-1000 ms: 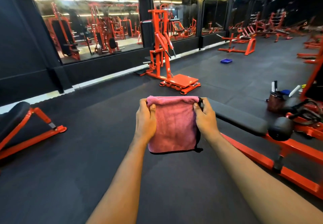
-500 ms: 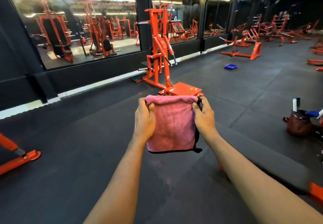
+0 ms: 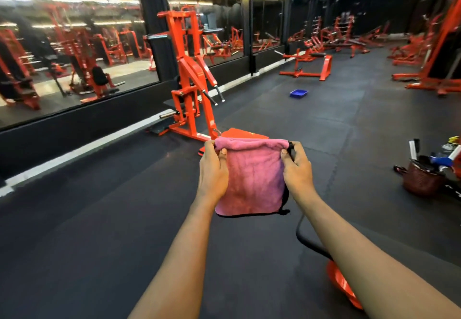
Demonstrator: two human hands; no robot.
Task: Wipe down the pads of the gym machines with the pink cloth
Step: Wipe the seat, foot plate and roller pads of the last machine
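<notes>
**Pink cloth held up in 2 hands**

I see the pink cloth (image 3: pixel 250 181) folded, hanging in front of me above the dark floor (image 3: pixel 99 219). My left hand (image 3: pixel 212 169) pinches its upper left edge and my right hand (image 3: pixel 298 169) the upper right, thumbs on the front. An orange machine (image 3: pixel 190 77) stands just beyond. A blue tray (image 3: pixel 298 93) lies farther off, and a brown basket (image 3: pixel 421 180) sits at right.

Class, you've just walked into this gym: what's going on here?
A person holds a folded pink cloth up in front of them, left hand and right hand each pinching a top corner. It is not yet on any pad. An orange machine stands ahead on the black floor, a blue tray beyond it, a basket to the right.
</notes>
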